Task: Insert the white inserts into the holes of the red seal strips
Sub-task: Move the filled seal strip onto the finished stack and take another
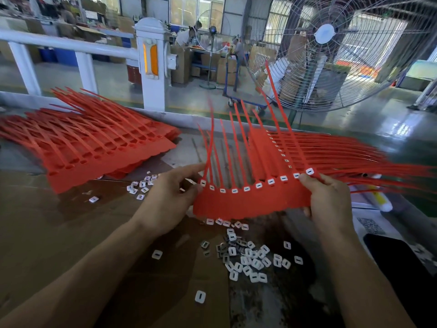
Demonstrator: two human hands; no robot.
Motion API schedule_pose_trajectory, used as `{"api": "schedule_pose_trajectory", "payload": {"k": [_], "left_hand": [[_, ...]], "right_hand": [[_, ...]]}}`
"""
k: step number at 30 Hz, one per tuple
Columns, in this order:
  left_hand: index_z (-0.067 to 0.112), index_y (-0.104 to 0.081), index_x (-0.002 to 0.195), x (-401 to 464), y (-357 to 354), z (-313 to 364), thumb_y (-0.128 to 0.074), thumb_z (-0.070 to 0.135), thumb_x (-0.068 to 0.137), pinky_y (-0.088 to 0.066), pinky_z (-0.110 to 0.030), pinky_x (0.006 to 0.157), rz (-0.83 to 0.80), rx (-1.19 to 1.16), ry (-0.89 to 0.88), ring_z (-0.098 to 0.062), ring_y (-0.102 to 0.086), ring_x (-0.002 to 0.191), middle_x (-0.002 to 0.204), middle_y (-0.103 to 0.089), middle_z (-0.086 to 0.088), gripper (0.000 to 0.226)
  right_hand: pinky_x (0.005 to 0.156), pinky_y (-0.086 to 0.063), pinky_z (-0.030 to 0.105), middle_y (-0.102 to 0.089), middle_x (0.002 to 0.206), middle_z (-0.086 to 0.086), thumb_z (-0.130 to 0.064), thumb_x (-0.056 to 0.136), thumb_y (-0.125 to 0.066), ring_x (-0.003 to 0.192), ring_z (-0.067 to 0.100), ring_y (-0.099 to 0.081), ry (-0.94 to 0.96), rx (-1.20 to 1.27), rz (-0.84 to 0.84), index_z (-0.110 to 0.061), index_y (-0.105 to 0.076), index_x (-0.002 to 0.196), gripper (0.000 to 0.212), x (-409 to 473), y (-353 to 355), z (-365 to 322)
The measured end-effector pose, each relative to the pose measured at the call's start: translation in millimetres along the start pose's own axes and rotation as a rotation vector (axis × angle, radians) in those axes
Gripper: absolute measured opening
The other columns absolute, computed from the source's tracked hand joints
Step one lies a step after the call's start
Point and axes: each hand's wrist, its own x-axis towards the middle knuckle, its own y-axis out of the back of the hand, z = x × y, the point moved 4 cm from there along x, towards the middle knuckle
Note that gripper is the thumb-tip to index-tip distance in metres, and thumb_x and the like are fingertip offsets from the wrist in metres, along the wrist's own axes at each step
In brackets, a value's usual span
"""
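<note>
Head view: both hands hold one red seal strip sheet lifted just above the cardboard-covered table. Left hand pinches the sheet's left end, thumb and fingertips curled onto it near the first hole. Right hand grips the right end, thumb on top by the last hole, fingers wrapped under the edge. The sheet's flat band runs left-right btwn the hands, bowed slightly; its thin tails fan up and away from the person. Along the band's upper edge a row of seated white inserts fills every hole that shows, approx ten, so this sheet looks done.

Loose white inserts lie scattered on the table directly under and nearer the person than the held sheet, w/ a smaller cluster just left of the left hand. Stack of unfilled red strips lies far left, nearer the left hand, its tails pointing up-left. A finished pile w/ inserts lies right, behind the right hand, tails running out to the right.

Likely next: sheet goes right onto that pile, so the right hand leads; left hand is closer to fetch a fresh sheet.
</note>
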Motion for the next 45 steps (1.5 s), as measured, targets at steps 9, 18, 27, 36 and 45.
{"api": "schedule_pose_trajectory", "payload": {"k": [9,18,27,36,45], "left_hand": [[0.049,-0.059,0.126,8.3,1.6,1.2,-0.061,0.003,0.098,-0.056,-0.016,0.080,0.077,-0.168,-0.025,-0.008,-0.071,0.094,0.111,-0.073,0.011,0.053],[0.029,-0.053,0.141,10.2,-9.7,-10.9,-0.063,0.002,0.097,-0.046,-0.019,0.105,-0.007,-0.242,-0.004,0.002,-0.052,0.132,0.147,-0.054,0.009,0.053],[0.030,-0.070,0.118,2.4,-15.6,-1.3,-0.067,0.011,0.095,-0.053,-0.021,0.089,-0.068,-0.070,-0.073,-0.006,-0.058,0.118,0.131,-0.057,0.018,0.030],[0.031,-0.071,0.113,-3.7,-18.4,1.7,-0.067,0.023,0.095,-0.049,-0.017,0.088,-0.137,0.033,-0.059,-0.004,-0.057,0.115,0.124,-0.059,0.017,0.020],[0.033,-0.070,0.113,-4.7,-19.4,1.8,-0.065,0.028,0.096,-0.050,-0.020,0.088,-0.176,0.108,-0.058,-0.002,-0.057,0.113,0.122,-0.057,0.019,0.019]], "right_hand": [[0.040,-0.043,0.022,-0.066,0.062,-0.012,-0.025,0.098,-0.066,0.046,0.003,-0.055,-0.002,0.070,0.072,-0.042,-0.078,0.081,0.027,-1.6,-0.5,5.3],[0.043,-0.048,0.021,-0.069,0.085,-0.001,-0.029,0.103,-0.057,0.061,0.014,-0.063,0.050,0.054,0.287,-0.026,-0.068,0.086,0.021,12.5,1.5,18.5],[0.040,-0.050,0.022,-0.069,0.090,0.006,-0.021,0.107,-0.051,0.049,0.014,-0.063,-0.049,0.341,0.490,-0.021,-0.061,0.112,0.012,22.6,8.6,37.1],[0.049,-0.057,0.024,-0.061,0.085,0.000,-0.004,0.107,-0.042,0.042,0.012,-0.064,-0.149,0.622,0.576,-0.023,-0.049,0.118,0.023,14.9,8.6,35.0],[0.065,-0.062,0.030,-0.063,0.105,0.004,-0.007,0.107,-0.047,0.059,0.020,-0.071,-0.101,0.685,0.579,-0.029,-0.049,0.117,0.025,13.3,12.1,27.3]]}}
